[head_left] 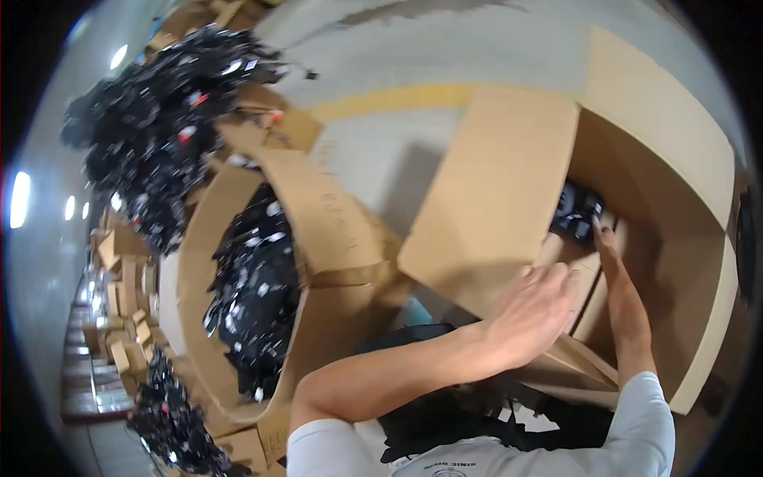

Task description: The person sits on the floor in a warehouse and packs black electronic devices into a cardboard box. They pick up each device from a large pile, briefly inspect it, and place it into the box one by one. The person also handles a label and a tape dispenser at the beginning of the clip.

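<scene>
My right hand [604,236] reaches deep into a large open cardboard box [683,207] on the right. Its fingers close at the edge of a dark, glossy, rounded object [579,211] inside; the exact kind is not clear. My left hand [534,310] hangs over the near side of the same box, next to its raised flap [497,183]. The fingers of that hand are curled inward, and whatever may lie under them is hidden.
To the left stands another open cardboard box [330,230], filled with black glossy pieces [258,294]. A tall heap of similar black pieces [151,119] rises behind it, and a smaller heap [175,417] lies at lower left. Several cartons [127,278] are stacked far left. A yellow line [397,99] crosses the floor.
</scene>
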